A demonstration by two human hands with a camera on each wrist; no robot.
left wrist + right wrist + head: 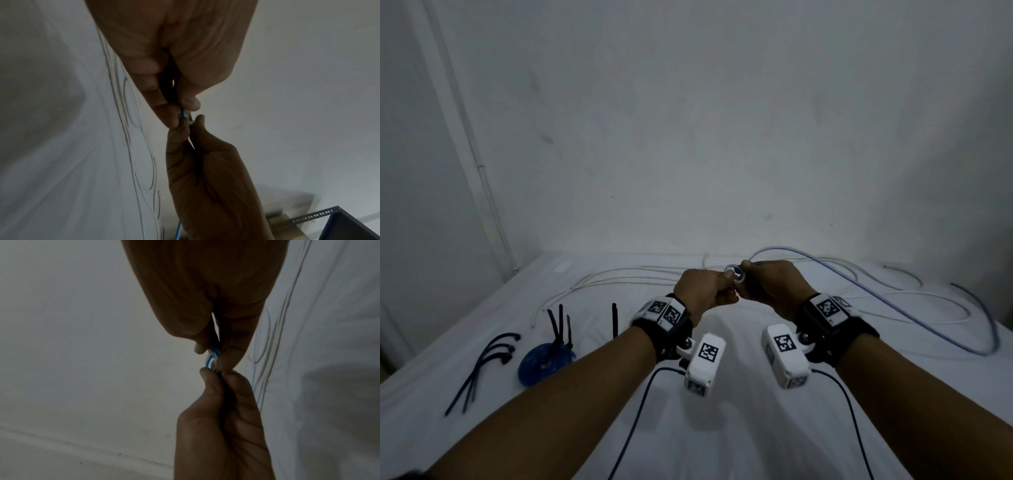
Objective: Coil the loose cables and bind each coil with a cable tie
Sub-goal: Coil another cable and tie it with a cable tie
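Cable ties, thin black plastic strips (pixel 479 368), lie far left on my white sheet (pixel 722 428), beside a bound blue coil (pixel 544 363). My left hand (pixel 703 289) and right hand (pixel 770 284) both pinch a small loop of blue-and-clear cable (pixel 734 274); only my wrist views show its stripe (pixel 211 360).

Blue cable (pixel 893 301) is trailing rightward over the sheet, its small end loop being pinched; black cable ties (pixel 479 366) are lying left.
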